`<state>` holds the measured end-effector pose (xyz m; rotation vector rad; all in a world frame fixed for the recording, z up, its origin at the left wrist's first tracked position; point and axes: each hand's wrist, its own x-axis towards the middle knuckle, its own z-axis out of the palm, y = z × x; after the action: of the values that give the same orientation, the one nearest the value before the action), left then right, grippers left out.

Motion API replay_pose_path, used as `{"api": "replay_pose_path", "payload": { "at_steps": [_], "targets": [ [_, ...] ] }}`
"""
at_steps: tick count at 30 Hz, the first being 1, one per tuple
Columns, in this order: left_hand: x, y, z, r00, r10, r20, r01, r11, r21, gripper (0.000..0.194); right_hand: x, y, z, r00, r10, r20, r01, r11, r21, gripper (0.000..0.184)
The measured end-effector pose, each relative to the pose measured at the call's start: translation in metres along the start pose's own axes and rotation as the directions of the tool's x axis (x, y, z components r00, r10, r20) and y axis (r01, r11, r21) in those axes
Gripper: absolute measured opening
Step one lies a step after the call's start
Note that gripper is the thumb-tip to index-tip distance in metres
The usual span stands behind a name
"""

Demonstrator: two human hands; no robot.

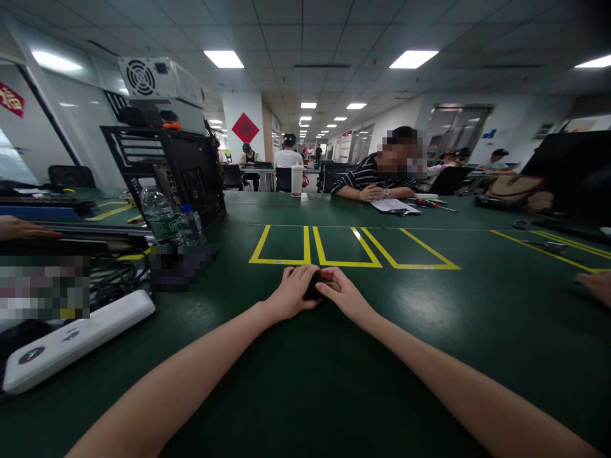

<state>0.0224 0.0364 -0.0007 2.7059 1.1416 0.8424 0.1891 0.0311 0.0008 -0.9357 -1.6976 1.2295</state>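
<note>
A small dark object is held between both hands low over the green table; its kind is mostly hidden by the fingers. My left hand wraps over its left side, fingers curled on top. From the right, my right hand grips it with thumb and fingers closed around its edge. Just beyond the hands, yellow tape marks several outlined areas on the tabletop.
On the left stand a white power strip, cables, a water bottle, a blue-capped bottle and an open computer case. A person leans across the far side by a clipboard. Another person's hand shows at right.
</note>
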Motion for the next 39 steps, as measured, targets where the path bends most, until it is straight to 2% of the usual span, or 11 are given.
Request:
{"api": "replay_pose_path", "payload": {
  "at_steps": [4, 7, 9, 12, 15, 21, 25, 28, 33, 36, 39],
  "targets": [
    [0.000, -0.002, 0.001, 1.000, 0.002, -0.007, -0.002, 1.000, 0.002, 0.057, -0.001, -0.002, 0.001, 0.999, 0.022, 0.036, -0.021, 1.000, -0.021, 0.024],
    [0.001, -0.003, 0.003, 1.000, -0.005, -0.009, 0.005, 1.000, 0.012, 0.057, -0.001, 0.000, 0.002, 0.996, -0.040, 0.079, 0.039, 0.999, 0.014, 0.024],
    [0.002, -0.004, 0.005, 1.000, -0.005, -0.014, 0.005, 1.000, 0.019, 0.056, -0.001, 0.003, 0.002, 0.994, -0.081, 0.079, 0.078, 0.996, 0.034, 0.025],
    [0.002, -0.004, 0.006, 1.000, 0.003, -0.021, -0.003, 1.000, 0.023, 0.057, 0.000, 0.005, 0.003, 0.993, -0.098, 0.061, 0.095, 0.994, 0.045, 0.018],
    [0.002, -0.003, 0.005, 1.000, 0.000, -0.023, 0.001, 1.000, 0.022, 0.057, 0.002, 0.005, 0.002, 0.996, -0.081, 0.033, 0.080, 0.996, 0.033, 0.016],
    [0.001, -0.003, 0.004, 1.000, -0.004, -0.015, 0.004, 1.000, 0.011, 0.057, 0.003, 0.004, 0.001, 1.000, 0.006, -0.010, -0.006, 0.999, -0.037, 0.026],
    [0.001, -0.004, 0.005, 1.000, -0.002, -0.015, 0.002, 1.000, 0.010, 0.057, 0.000, 0.005, 0.000, 0.997, -0.025, 0.068, 0.025, 1.000, -0.007, 0.023],
    [0.001, -0.004, 0.004, 1.000, -0.001, -0.016, 0.001, 1.000, 0.009, 0.059, -0.003, 0.005, 0.000, 0.996, -0.049, 0.081, 0.048, 0.999, 0.005, 0.025],
    [0.001, -0.005, 0.005, 1.000, 0.000, -0.015, 0.000, 1.000, 0.008, 0.059, -0.001, 0.007, 0.002, 0.998, -0.047, 0.044, 0.047, 0.999, 0.001, 0.018],
    [0.002, -0.005, 0.006, 1.000, -0.010, -0.012, 0.010, 1.000, 0.009, 0.058, 0.004, 0.011, 0.001, 0.999, -0.032, 0.007, 0.032, 0.999, -0.013, 0.026],
    [0.002, -0.005, 0.006, 1.000, -0.007, -0.012, 0.007, 1.000, 0.005, 0.058, 0.005, 0.013, -0.001, 1.000, -0.018, 0.022, 0.018, 1.000, -0.015, 0.029]
  ]
}}
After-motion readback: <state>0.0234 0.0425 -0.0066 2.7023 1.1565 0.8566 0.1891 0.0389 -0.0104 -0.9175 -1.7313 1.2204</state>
